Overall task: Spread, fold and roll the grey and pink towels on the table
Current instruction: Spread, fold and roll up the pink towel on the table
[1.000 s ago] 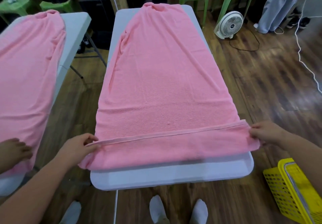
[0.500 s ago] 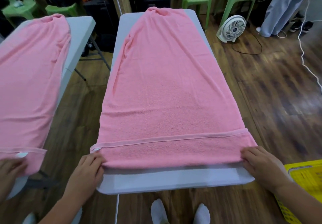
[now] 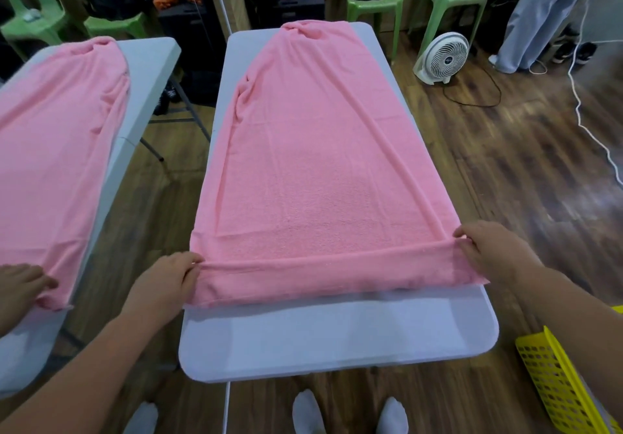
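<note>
Pinching the pink towel (image 3: 313, 177) at its near corners, left hand (image 3: 165, 282) and right hand (image 3: 488, 248), long axis running toward the table (image 3: 337, 339) far edge.

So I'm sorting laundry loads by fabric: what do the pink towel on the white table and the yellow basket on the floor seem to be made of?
The pink towel looks like cotton terry: a matte, nubby looped pile with a flatter woven hem band near the hands. The exact fibre can't be told. The yellow basket looks like moulded plastic: a smooth, slightly glossy wall pierced by a regular grid of holes.
</note>
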